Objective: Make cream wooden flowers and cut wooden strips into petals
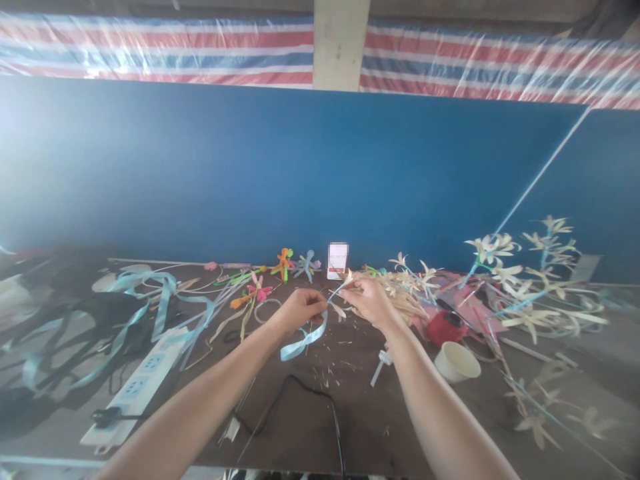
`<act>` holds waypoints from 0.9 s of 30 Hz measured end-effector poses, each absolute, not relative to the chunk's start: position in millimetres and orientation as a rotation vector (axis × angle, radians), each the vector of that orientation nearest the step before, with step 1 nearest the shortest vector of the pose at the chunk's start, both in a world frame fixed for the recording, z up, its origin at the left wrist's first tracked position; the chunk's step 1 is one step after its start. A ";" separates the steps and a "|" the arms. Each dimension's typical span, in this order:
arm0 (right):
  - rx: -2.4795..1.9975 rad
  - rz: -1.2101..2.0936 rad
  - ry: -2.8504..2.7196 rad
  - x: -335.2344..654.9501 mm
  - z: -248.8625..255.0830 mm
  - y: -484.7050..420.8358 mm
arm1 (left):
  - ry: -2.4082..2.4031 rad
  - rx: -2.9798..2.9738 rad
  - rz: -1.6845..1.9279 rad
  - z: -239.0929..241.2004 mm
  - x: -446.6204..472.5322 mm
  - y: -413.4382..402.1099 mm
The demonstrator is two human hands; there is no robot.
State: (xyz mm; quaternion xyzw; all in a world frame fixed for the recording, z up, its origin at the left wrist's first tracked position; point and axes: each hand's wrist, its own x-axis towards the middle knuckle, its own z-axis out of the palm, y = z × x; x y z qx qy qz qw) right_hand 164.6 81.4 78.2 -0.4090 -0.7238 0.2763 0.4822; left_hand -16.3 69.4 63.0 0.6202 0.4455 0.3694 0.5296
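Observation:
My left hand point(303, 311) pinches a light blue ribbon point(304, 345), whose loose end curls down below the fingers. A narrow blue length runs from there up to my right hand point(369, 300). The right fingers are closed on a small cream flower point(349, 275), its petal tips showing above the fingertips; its stem is mostly hidden. Under the hands lie pale scraps point(327, 383) on the brown table point(280, 427). Just right of my right hand is a pile of cream dried flowers point(407, 303).
A lit phone point(337, 261) leans on the blue partition point(280, 173). Left are a power strip point(135, 390) and tangled blue ribbons point(163, 307). A glue gun nozzle-like white piece point(381, 367), a paper cup point(457, 362) and a red roll point(445, 327) stand right. A black cable point(330, 400) crosses the front.

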 end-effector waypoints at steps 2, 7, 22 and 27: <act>-0.999 0.658 -1.771 164.7 78.0 80.6 | 1.117 1.571 0.892 62.9 -15.2 68.6; -1.031 0.707 -1.708 163.9 75.2 79.7 | 1.215 1.791 0.943 61.1 -13.9 65.9; -1.044 0.970 -1.594 171.0 69.2 80.0 | 1.158 1.636 0.897 59.2 -13.8 70.5; -0.974 1.099 -1.156 176.0 48.8 83.6 | 1.118 1.450 0.913 56.3 -18.4 78.5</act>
